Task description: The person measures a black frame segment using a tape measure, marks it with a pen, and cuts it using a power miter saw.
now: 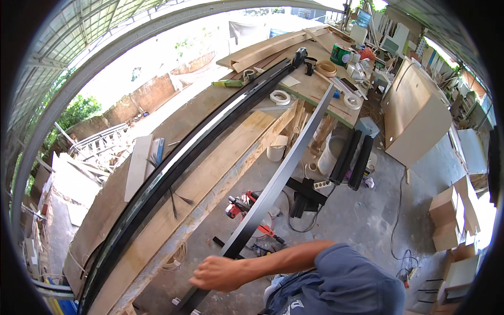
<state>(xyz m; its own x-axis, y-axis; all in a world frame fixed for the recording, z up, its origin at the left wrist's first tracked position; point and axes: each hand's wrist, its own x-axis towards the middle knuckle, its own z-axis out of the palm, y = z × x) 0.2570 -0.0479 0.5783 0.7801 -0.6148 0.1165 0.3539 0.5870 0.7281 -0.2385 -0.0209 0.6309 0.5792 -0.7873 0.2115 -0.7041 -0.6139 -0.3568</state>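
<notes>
My right hand [218, 273] is closed in a fist at the lower middle, its forearm coming in from the right. It covers part of a long black metal bar [278, 178] and appears wrapped around it. The bar slants from below the hand up to the workbench edge, its upper face shining silver-grey. My left hand is out of view. To the left, along the bench, lies another long black profile [173, 160] with a bright glossy face, bent by the lens. A wooden board [210, 163] lies between the two.
White tape rolls [280, 97], a green can [340, 54] and offcuts crowd the bench's far end. Below the bar, a red power tool [236, 207] and cables lie on the floor. A white bucket [332, 152] holds black profiles [361, 163]. A wooden cabinet [415, 113] stands right.
</notes>
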